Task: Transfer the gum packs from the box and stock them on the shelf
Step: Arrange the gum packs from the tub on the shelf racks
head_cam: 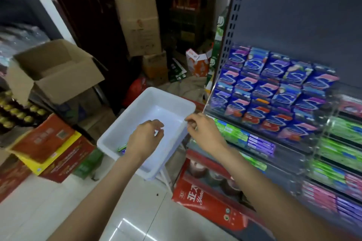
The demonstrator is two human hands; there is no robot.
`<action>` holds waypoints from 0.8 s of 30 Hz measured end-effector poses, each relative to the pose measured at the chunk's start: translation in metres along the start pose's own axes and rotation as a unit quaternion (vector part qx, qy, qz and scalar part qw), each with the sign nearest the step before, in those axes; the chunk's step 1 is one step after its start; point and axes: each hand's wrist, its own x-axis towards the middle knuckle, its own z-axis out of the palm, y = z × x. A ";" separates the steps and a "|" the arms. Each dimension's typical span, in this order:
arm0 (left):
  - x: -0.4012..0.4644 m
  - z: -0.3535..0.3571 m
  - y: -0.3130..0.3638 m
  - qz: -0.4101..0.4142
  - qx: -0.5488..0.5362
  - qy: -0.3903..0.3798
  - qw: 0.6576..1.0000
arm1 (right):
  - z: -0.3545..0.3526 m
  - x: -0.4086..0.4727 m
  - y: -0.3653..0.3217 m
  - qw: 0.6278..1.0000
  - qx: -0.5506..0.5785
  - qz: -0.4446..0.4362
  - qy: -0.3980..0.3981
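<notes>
In a cramped shop aisle, a white plastic box [172,103] sits beside the gum shelf [274,135], its far right corner close to the shelf edge. The left hand [146,139] reaches down inside the box, fingers curled loosely with their tips drawn together; whether they pinch anything I cannot tell, since no pack shows between them. One green and purple gum pack [122,147] lies on the box floor near the left wall, just beside that wrist and partly hidden by it. The right hand [201,129] hangs over the right rim of the box, fingers bent inward and close together, and nothing can be seen held in them. On the shelf, blue gum packs [274,88] stand in tilted rows in a clear rack, with green packs [235,133] and purple packs [260,143] lying flat on the tier below, just to the right of the right hand. More green and pink packs fill clear trays farther right. A red carton [211,199] leans at the foot of the shelf under the right forearm. To the left, an open cardboard box [56,72] rests on stacked goods, above red and yellow cartons [52,154], and taller cardboard boxes [139,19] stand at the back.
</notes>
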 end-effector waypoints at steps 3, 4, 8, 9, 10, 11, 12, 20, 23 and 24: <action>0.012 0.000 -0.058 -0.043 -0.003 -0.046 0.998 | 0.046 0.027 -0.018 0.998 -0.005 0.016 -0.062; 0.018 0.002 -0.074 -0.054 0.011 -0.062 0.997 | 0.061 0.036 -0.020 0.996 -0.007 0.018 -0.081; 0.041 0.016 -0.128 -0.093 0.039 -0.129 0.986 | 0.117 0.077 -0.015 0.990 -0.024 0.033 -0.138; 0.047 0.021 -0.140 -0.102 0.040 -0.148 0.983 | 0.129 0.087 -0.013 0.987 -0.034 0.036 -0.153; 0.053 0.027 -0.150 -0.109 0.045 -0.168 0.979 | 0.141 0.097 -0.009 0.984 -0.045 0.036 -0.170; 0.060 0.033 -0.160 -0.113 0.056 -0.188 0.974 | 0.154 0.107 -0.005 0.981 -0.057 0.032 -0.185; 0.066 0.039 -0.169 -0.117 0.070 -0.208 0.969 | 0.166 0.117 0.000 0.976 -0.070 0.027 -0.202; 0.097 0.080 -0.201 -0.124 0.214 -0.269 0.931 | 0.235 0.168 0.031 0.935 -0.160 -0.008 -0.315; 0.103 0.093 -0.209 -0.103 0.258 -0.269 0.922 | 0.253 0.176 0.038 0.925 -0.182 -0.025 -0.334; 0.106 0.097 -0.211 -0.092 0.266 -0.266 0.922 | 0.256 0.178 0.038 0.923 -0.183 -0.021 -0.337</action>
